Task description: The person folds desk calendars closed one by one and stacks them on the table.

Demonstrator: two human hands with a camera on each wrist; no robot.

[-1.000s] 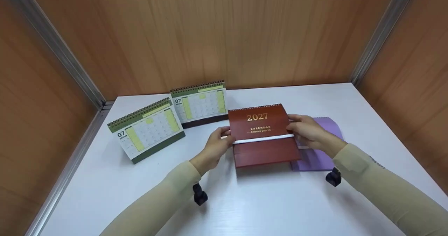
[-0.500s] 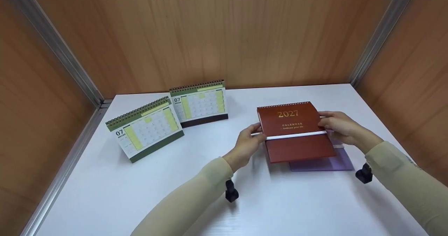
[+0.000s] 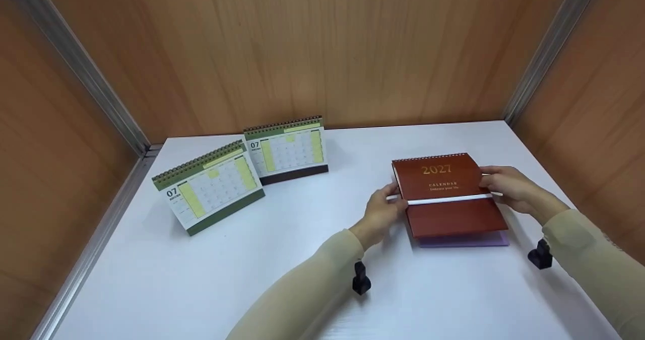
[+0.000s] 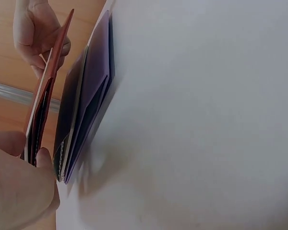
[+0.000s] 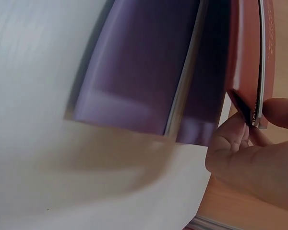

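Note:
Both hands hold a reddish-brown 2027 desk calendar (image 3: 446, 179), folded flat, with a white page strip across its middle. My left hand (image 3: 380, 214) pinches its left edge, thumb on top. On the opposite edge, my right hand (image 3: 519, 191) pinches with fingers under and thumb above. Directly beneath lies a purple calendar (image 3: 463, 241), mostly hidden in the head view. Both wrist views show a gap between the red calendar (image 4: 47, 81) and the purple calendar (image 5: 134, 67) resting on the table.
Two green-and-white desk calendars stand propped up on the left, one nearer (image 3: 211, 189) and one farther back (image 3: 289, 148); both show 07. The white table (image 3: 302, 274) is enclosed by wood-grain panels (image 3: 322, 53) with metal corner posts.
The red calendar has moved right in both hands, from beside the purple calendar to over it, and now covers nearly all of it. The green calendars have stayed put.

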